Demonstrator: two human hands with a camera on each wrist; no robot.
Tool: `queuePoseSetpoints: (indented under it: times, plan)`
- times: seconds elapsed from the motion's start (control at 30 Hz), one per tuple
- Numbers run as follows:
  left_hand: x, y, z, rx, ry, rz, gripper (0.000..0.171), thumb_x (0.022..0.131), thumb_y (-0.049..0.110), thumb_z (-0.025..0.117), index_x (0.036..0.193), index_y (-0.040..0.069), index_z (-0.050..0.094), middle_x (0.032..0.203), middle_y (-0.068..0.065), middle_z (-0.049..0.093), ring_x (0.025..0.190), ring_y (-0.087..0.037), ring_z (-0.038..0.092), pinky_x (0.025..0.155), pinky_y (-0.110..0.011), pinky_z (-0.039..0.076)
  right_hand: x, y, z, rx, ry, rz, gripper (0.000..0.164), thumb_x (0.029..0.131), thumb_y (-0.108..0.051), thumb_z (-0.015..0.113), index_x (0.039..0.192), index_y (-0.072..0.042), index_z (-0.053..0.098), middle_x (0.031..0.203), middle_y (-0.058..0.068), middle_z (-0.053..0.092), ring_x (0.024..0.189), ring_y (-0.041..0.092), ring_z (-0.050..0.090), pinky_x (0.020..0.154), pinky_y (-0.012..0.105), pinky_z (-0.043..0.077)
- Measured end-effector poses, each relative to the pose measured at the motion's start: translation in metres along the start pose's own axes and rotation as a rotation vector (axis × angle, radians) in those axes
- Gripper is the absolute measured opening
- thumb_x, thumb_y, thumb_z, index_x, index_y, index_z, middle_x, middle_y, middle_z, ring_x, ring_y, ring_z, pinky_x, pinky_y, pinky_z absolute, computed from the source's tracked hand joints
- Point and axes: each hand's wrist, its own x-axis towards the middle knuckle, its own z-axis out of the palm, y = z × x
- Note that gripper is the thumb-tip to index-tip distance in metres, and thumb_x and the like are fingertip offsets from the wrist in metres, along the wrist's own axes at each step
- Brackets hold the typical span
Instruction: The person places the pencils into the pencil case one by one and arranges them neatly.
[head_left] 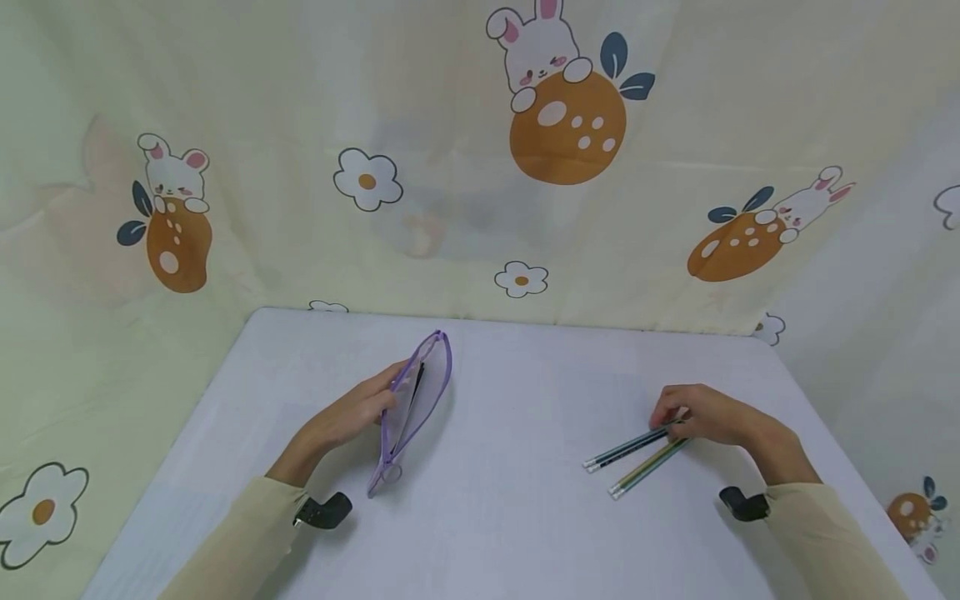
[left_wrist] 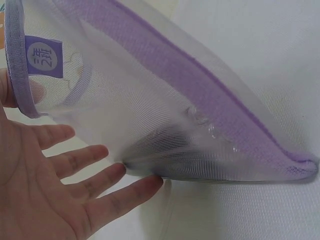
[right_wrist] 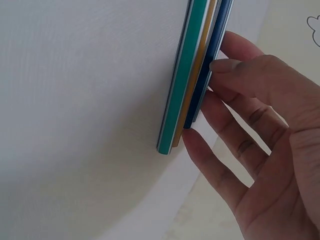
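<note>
A mesh pouch [head_left: 429,408] with purple edging stands gaping on the left half of the table. My left hand [head_left: 351,419] holds it by its near side; in the left wrist view, the thumb lies at the purple rim and the fingers [left_wrist: 82,159] spread along the mesh [left_wrist: 105,100]. Inside is something thin and dark [head_left: 420,375], blurred by the mesh. At the right, my right hand [head_left: 708,414] pinches several striped pencils [head_left: 648,471] near their far ends. Green, gold and blue pencils [right_wrist: 186,85] lie side by side against the thumb and fingertips in the right wrist view.
The white tabletop [head_left: 510,467] lies under both hands. A patterned curtain [head_left: 450,100] with rabbits and flowers hangs behind and beside it. Black wrist cameras [head_left: 326,511] jut out from both sleeves.
</note>
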Motion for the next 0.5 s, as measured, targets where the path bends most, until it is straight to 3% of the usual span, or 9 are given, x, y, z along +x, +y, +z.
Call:
queuePoseSetpoints:
  times: [0.5]
  plan:
    - [-0.002, 0.0, -0.001, 0.0, 0.002, 0.001, 0.07, 0.095, 0.015, 0.038, 0.163, 0.008, 0.02, 0.167, -0.017, 0.021, 0.141, -0.04, 0.037, 0.097, -0.056, 0.049, 0.003, -0.011, 0.003, -0.016, -0.035, 0.089, 0.027, 0.087, 0.002, 0.071, 0.091, -0.024, 0.075, 0.098, -0.005, 0.063, 0.098, 0.018, 0.058, 0.083, 0.031, 0.053]
